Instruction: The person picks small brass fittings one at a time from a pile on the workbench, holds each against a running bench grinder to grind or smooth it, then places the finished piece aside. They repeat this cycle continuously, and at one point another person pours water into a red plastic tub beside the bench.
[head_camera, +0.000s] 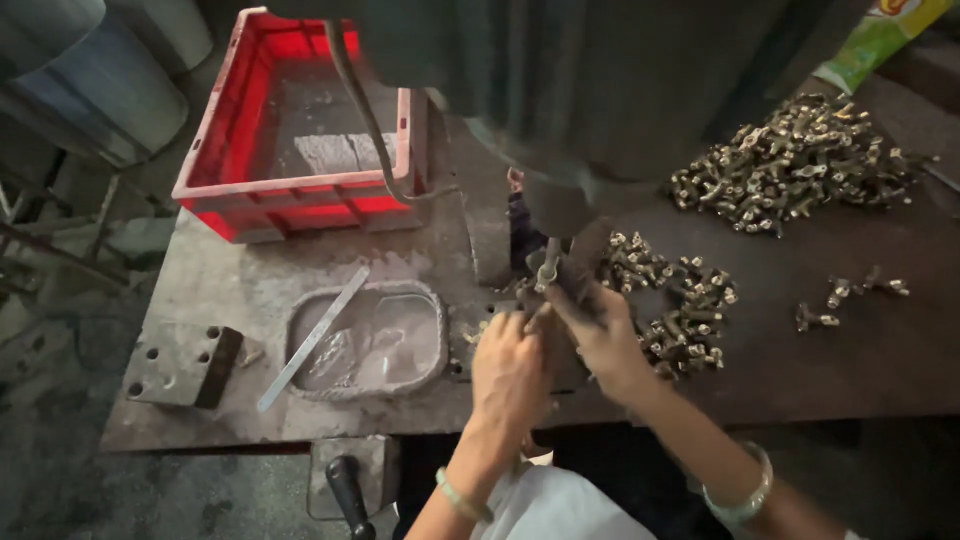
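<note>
While the left hand (508, 365) and right hand (600, 335) are pinching a small brass fitting (546, 268) under the machine head (560, 200) at 12 o'clock, the fingers are risking being crushed.

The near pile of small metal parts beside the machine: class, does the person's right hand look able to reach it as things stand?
Probably yes. The right hand is already at the edge of the near pile of metal parts, with only bare tabletop between them and nothing in the way.
</note>
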